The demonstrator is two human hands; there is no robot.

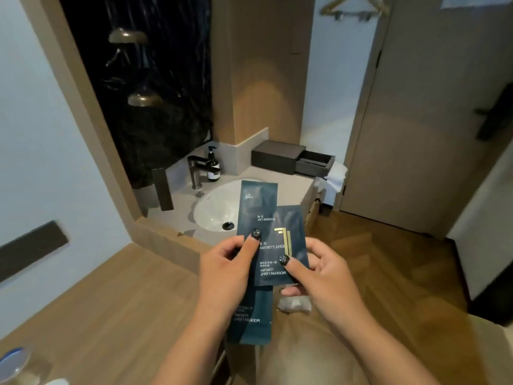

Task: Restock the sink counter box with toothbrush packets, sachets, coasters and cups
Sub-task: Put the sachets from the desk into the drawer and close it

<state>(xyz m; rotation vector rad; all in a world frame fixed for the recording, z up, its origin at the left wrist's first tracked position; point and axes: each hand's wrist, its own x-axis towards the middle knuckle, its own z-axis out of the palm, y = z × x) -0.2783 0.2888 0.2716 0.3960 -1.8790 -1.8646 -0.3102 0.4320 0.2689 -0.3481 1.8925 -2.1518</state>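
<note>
Two hands point(226, 269) point(323, 273); three dark sachets point(256, 207) point(288, 240) point(249, 320); one box point(277, 157); one sink point(213, 209); one soap bottle point(213, 165); one tap point(195, 170).

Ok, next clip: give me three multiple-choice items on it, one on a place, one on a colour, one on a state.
1. Where is the pump bottle?
A. beside the faucet
B. inside the basin
C. on the floor

2. What colour are the packets in the hands?
A. white
B. dark teal
C. red

3. How is the drawer of the dark counter box?
A. shut
B. taken out
C. slid open

A: the bottle stands on the counter right of the faucet.
B: the packets are dark teal with gold print.
C: the drawer sticks out of the box's right side.
</note>
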